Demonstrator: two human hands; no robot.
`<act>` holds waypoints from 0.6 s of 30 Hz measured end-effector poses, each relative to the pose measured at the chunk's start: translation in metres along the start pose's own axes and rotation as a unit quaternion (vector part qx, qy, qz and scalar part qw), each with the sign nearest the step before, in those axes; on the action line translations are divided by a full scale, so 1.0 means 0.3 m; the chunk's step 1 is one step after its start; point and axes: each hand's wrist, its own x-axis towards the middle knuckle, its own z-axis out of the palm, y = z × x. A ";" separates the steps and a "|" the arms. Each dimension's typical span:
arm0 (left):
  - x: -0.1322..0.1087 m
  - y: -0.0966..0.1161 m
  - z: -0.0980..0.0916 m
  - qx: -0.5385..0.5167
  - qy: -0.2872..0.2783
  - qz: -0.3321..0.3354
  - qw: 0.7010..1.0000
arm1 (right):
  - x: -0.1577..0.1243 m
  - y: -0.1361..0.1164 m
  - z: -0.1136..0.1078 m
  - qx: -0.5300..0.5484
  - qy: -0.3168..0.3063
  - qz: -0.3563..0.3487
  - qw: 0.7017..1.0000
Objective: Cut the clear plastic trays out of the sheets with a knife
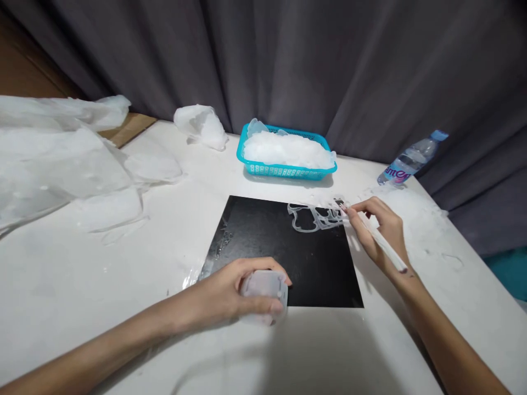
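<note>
My left hand [242, 291] is closed around a small translucent plastic piece [263, 285] with rounded corners, above the near edge of a black mat [263, 236]. My right hand [381, 227] grips a slim white pen-like tool [385, 247], its tip pointing left at the mat's far right corner. By that tip lies a clear plastic offcut [307, 229] with rounded cut-out openings. Whether the right fingertips also touch this offcut I cannot tell.
A blue basket [288, 171] filled with white translucent pieces stands behind the mat. Plastic bags [61, 170] cover the left side of the white table [123, 307]. At the right are a water bottle [411, 159] and a heap of clear scraps [415, 211]. Grey curtain [288, 60] hangs behind.
</note>
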 end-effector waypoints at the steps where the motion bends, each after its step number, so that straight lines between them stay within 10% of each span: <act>1: 0.000 0.001 -0.004 -0.001 0.011 0.009 1.000 | 0.003 0.004 -0.019 -0.004 0.002 0.001 1.000; 8: 0.009 -0.005 -0.018 -0.041 0.039 0.033 0.998 | 0.007 0.010 -0.081 0.019 0.052 0.010 0.998; 18: 0.004 0.021 -0.006 0.046 0.048 0.066 0.996 | -0.090 0.054 0.150 -0.155 -0.117 -0.125 0.973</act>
